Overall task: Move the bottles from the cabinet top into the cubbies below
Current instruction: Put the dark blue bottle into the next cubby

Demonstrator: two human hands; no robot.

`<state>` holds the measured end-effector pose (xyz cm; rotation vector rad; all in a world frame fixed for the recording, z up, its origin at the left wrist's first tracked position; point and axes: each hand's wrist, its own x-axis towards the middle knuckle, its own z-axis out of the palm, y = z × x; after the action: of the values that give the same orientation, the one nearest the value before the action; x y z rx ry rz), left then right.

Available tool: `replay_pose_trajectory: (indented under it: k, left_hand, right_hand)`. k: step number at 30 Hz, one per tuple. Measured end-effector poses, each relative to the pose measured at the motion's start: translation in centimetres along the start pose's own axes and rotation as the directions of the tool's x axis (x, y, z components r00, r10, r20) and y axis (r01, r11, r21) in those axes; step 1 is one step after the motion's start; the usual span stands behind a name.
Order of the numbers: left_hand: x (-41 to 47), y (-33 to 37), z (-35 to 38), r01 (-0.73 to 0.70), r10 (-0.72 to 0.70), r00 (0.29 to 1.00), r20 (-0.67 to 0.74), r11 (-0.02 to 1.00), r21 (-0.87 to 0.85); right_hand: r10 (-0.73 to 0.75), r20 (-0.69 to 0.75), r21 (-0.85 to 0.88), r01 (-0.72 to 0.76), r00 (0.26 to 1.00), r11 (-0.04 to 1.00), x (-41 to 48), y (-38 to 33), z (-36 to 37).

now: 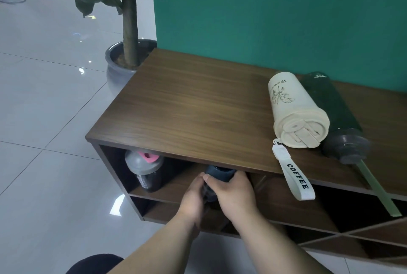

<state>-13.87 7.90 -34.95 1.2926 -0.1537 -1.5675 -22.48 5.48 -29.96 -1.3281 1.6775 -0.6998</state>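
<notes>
I have the dark blue bottle [217,182] at the mouth of the upper cubby, just under the cabinet top [198,106], my left hand [193,198] and right hand [234,193] both wrapped around it. I judge this the placing step; next it needs pushing in beside the shaker bottle [146,171]. The cream bottle [296,110] and green bottle [334,115] lie on the cabinet top.

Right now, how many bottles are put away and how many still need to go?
One is done: the shaker bottle stands in the top-left cubby. Both hands, left hand and right hand, are sliding a dark blue bottle into the next cubby. The cream bottle and dark green bottle still lie on the cabinet top.
</notes>
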Motion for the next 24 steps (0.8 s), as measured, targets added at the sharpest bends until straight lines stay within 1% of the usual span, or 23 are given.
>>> replay_pose_trajectory:
  k: [3,8,12,15,19,20,21,22,23,24]
  left_hand:
    - [0.4,-0.1,-0.1,0.009,-0.009,1.000,-0.004,1.000,-0.016]
    - [-0.1,0.1,0.2,0.018,-0.019,1.000,0.023,1.000,0.020]
    - [-0.3,-0.1,0.0,-0.019,0.018,1.000,0.017,0.997,0.068]
    - [-1.2,0.2,-0.2,0.008,-0.006,1.000,-0.014,0.994,0.112]
    - [-2.5,0.6,-0.5,0.096,-0.091,0.994,-0.061,0.991,0.092]
    - [-3.0,0.7,-0.5,0.111,-0.109,0.994,-0.032,0.991,0.073]
    - [-3.8,0.9,-0.4,0.110,-0.109,0.994,-0.011,0.991,0.079]
    - [-4.6,0.8,-0.3,0.121,-0.122,0.992,0.016,0.989,0.086]
    - [-5.4,0.7,-0.1,0.110,-0.115,0.993,0.040,0.988,0.106]
    - [-6.0,0.7,0.1,0.107,-0.113,0.993,0.047,0.988,0.115]
  right_hand:
    - [0.021,0.012,0.017,-0.021,1.000,1.000,0.3,0.0,0.3]
    - [0.031,0.022,0.018,-0.031,0.999,0.999,0.2,-0.2,0.4]
    - [0.050,0.029,0.040,-0.051,0.998,0.998,0.2,0.0,0.4]
    - [0.050,0.108,0.007,-0.051,0.993,0.999,-0.4,0.3,-0.1]
    - [0.011,0.246,-0.053,0.002,0.969,0.999,-4.0,0.4,-2.6]
    - [-0.025,0.276,-0.046,0.039,0.961,0.998,-5.4,0.3,-3.8]
    - [-0.093,0.316,-0.007,0.101,0.944,0.995,-7.2,0.0,-5.4]
    - [-0.175,0.326,0.034,0.173,0.929,0.984,-8.9,-0.4,-7.0]
    - [-0.246,0.275,0.064,0.238,0.930,0.969,-10.3,-1.2,-8.7]
    - [-0.334,0.147,0.078,0.326,0.931,0.942,-11.2,-2.3,-10.3]
